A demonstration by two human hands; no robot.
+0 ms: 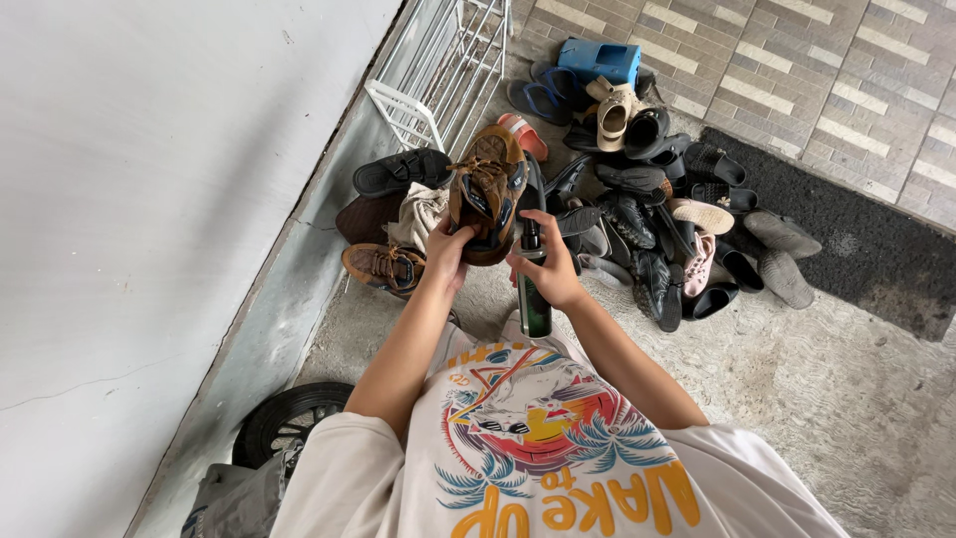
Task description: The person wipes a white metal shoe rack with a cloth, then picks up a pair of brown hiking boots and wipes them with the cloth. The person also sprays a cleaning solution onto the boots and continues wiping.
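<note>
Concrete floor piled with shoes point(657, 229); left hand point(448, 249) grips brown shoe point(486, 189), right hand point(550, 267) clasps spray can point(533, 299).

shoe pile point(657, 214) crowding ahead, wire rack point(443, 70) beyond, wall point(129, 199) left

A rough grey concrete floor point(817, 399) by a pale wall, heaped with footwear.

A jumble of dark shoes and sandals point(647, 214) lies piled on the floor, with a beige sandal point(612, 112), a pink slipper point(699, 264) and blue flip-flops point(543, 95) among them. A brown lace-up shoe point(380, 265) sits at the near left edge of the heap, beside a black sandal point(401, 171). A blue box point(599, 60) rests at the far end. A white wire rack point(443, 70) stands against the wall. A dark mat point(856, 239) lies to the right, two grey shoes point(782, 254) on it. A black wheel point(289, 418) lies near the wall.
</note>
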